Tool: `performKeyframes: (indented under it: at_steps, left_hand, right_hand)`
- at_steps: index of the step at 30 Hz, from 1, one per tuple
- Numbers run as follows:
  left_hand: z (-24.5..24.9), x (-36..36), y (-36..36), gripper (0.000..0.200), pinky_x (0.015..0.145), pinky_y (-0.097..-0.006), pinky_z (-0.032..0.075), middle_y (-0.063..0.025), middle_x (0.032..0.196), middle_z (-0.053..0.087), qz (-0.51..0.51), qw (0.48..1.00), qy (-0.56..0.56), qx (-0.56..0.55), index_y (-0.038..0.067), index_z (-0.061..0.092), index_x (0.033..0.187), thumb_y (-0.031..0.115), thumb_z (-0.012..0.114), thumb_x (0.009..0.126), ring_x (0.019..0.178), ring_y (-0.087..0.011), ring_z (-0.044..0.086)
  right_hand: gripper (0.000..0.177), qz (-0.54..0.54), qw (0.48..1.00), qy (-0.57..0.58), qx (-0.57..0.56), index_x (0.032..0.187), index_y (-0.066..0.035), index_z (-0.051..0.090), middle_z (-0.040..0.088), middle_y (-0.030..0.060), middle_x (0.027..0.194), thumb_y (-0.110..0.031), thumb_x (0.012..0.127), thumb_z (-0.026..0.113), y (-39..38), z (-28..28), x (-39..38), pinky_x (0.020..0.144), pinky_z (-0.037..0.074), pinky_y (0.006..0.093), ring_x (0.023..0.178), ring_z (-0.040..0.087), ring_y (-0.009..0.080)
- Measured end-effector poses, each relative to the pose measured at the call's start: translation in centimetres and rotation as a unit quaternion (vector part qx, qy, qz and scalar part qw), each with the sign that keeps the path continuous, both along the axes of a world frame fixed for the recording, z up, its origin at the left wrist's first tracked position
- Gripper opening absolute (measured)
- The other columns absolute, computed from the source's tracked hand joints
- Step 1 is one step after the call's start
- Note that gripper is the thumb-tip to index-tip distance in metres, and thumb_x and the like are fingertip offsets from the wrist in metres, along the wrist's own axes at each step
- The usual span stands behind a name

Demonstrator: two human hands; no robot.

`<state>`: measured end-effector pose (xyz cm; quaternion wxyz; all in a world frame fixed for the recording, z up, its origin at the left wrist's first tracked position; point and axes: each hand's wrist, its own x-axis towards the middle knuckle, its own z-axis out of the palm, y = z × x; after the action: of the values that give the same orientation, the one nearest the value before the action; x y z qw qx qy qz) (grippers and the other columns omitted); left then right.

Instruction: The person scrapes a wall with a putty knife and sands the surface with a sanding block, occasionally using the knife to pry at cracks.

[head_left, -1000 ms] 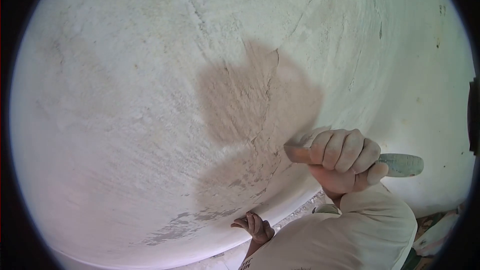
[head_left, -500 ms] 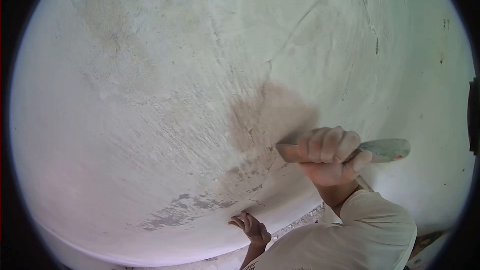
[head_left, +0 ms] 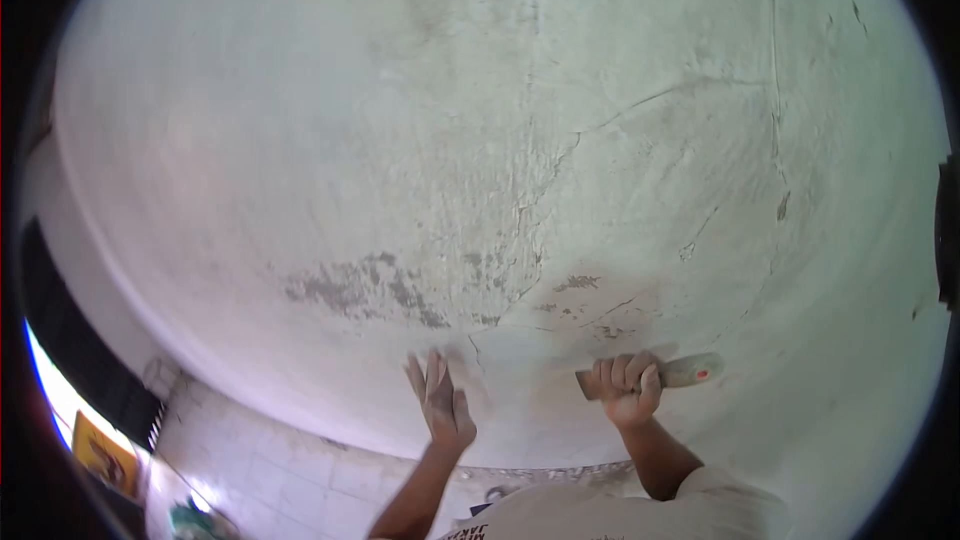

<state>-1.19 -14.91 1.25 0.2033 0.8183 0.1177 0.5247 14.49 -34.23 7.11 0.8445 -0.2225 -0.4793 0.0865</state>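
Observation:
A pale, cracked wall (head_left: 300, 160) with grey patches of missing surface fills most of the view. My right hand (head_left: 627, 387) is wrapped round a scraper (head_left: 688, 370), whose flat blade points left and whose handle sticks out to the right, close to the wall below the cracks. To the left, my left hand (head_left: 441, 402) is raised at the wall's lower part, fingers apart and holding nothing. Whether its fingertips touch the wall I cannot tell.
Light floor tiles (head_left: 270, 460) lie at the lower left, with a green item (head_left: 200, 520) on them. A yellow panel (head_left: 104, 455) stands beside a dark opening at the far left. Debris (head_left: 575, 475) lines the wall's foot.
The view has shifted, showing more floor at the left. My right hand has moved lower with the scraper and looks farther away. My left hand has risen, its fingers spread.

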Motion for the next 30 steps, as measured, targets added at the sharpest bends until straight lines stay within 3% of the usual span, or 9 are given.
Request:
performKeyframes:
  at_steps: [6,8,11,14,18,19,22,23,30]
  left_hand:
    - [16.1,7.6,-4.0,0.053,0.105,-0.0682,0.002,-0.0102,0.148,0.034,0.106,0.982,-0.017,0.154,0.004,0.04,0.138,0.013,0.054,0.088,0.137,-0.0501,0.012]
    - [17.0,8.9,-6.0,0.057,0.104,-0.0693,0.0,-0.0105,0.15,0.029,0.134,0.982,0.001,0.136,0.004,0.037,0.14,0.013,0.055,0.087,0.138,-0.0494,0.009]
    - [13.2,10.9,-8.3,0.065,0.102,-0.0716,-0.003,-0.0148,0.151,0.024,0.152,0.981,0.024,0.116,0.003,0.03,0.143,0.013,0.057,0.085,0.138,-0.0498,0.007]
    - [6.0,11.7,-9.9,0.061,0.1,-0.0738,-0.003,-0.0103,0.153,0.023,0.134,0.984,0.056,0.103,0.003,0.032,0.142,0.017,0.056,0.087,0.141,-0.0445,0.004]
    - [2.8,10.5,-10.4,0.064,0.103,-0.0711,-0.002,-0.0146,0.151,0.025,0.152,0.977,0.115,0.095,0.002,0.031,0.142,0.013,0.057,0.085,0.14,-0.0456,0.008]
    - [2.3,10.0,-10.5,0.063,0.103,-0.0711,-0.002,-0.0146,0.151,0.025,0.152,0.976,0.13,0.088,0.002,0.031,0.142,0.014,0.056,0.086,0.14,-0.0452,0.008]
    - [-0.6,8.7,-9.9,0.061,0.103,-0.0707,-0.002,-0.0124,0.151,0.025,0.164,0.973,0.15,0.065,0.005,0.031,0.143,0.012,0.054,0.087,0.14,-0.0442,0.009]
    - [-2.3,7.9,-9.4,0.061,0.104,-0.0705,-0.002,-0.0116,0.152,0.025,0.173,0.97,0.162,0.055,0.006,0.031,0.143,0.012,0.054,0.087,0.14,-0.044,0.009]
    - [-15.7,-3.2,-7.4,0.051,0.105,-0.068,-0.006,-0.005,0.151,0.029,0.211,0.931,0.258,-0.149,0.012,0.041,0.138,0.01,0.052,0.088,0.142,-0.0389,0.006]
  right_hand:
    - [0.04,-0.021,0.997,0.019,-0.077,0.067,-0.012,0.032,0.025,-0.0017,0.052,-0.035,0.099,0.041,-9.7,-3.0,-0.8,0.046,0.024,0.0308,0.043,0.019,0.0113]
    - [0.041,-0.043,0.994,0.041,-0.092,0.066,-0.012,0.032,0.025,-0.0015,0.051,-0.035,0.099,0.041,-13.1,-3.8,-0.9,0.045,0.023,0.0305,0.043,0.018,0.0112]
    - [0.043,-0.058,0.989,0.071,-0.116,0.066,-0.012,0.032,0.026,-0.0016,0.051,-0.038,0.098,0.044,-17.9,-5.9,-0.4,0.045,0.022,0.03,0.044,0.017,0.0109]
    - [0.046,-0.056,0.971,0.133,-0.192,0.065,-0.012,0.032,0.026,-0.0019,0.051,-0.042,0.096,0.047,-21.1,-6.7,-1.4,0.044,0.021,0.0299,0.044,0.017,0.0102]
    - [0.053,-0.034,0.923,0.142,-0.356,0.082,-0.008,0.042,0.028,-0.0025,0.055,-0.061,0.086,0.05,-24.4,-9.5,-1.7,0.045,0.023,0.0256,0.045,0.023,0.0086]
    - [0.064,-0.019,0.92,0.11,-0.376,0.098,-0.005,0.046,0.032,-0.002,0.057,-0.067,0.082,0.051,-25.2,-9.9,-1.8,0.045,0.027,0.0236,0.046,0.03,0.0085]
    - [0.038,-0.043,0.91,0.124,-0.393,0.111,0.0,0.048,0.041,-0.0018,0.06,-0.033,0.094,0.051,-25.6,-10.9,-2.4,0.046,0.032,0.0227,0.05,0.038,0.0076]
    - [0.057,-0.075,0.885,0.109,-0.446,0.114,0.001,0.048,0.043,0.0004,0.061,-0.052,0.091,0.051,-25.2,-10.2,-2.9,0.049,0.036,0.0246,0.054,0.042,0.0096]
    - [0.016,-0.173,0.851,0.018,-0.495,0.095,0.0,0.056,0.053,0.0013,0.069,-0.003,0.08,0.061,-22.2,-10.0,-2.9,0.056,0.041,0.0247,0.064,0.05,0.0089]
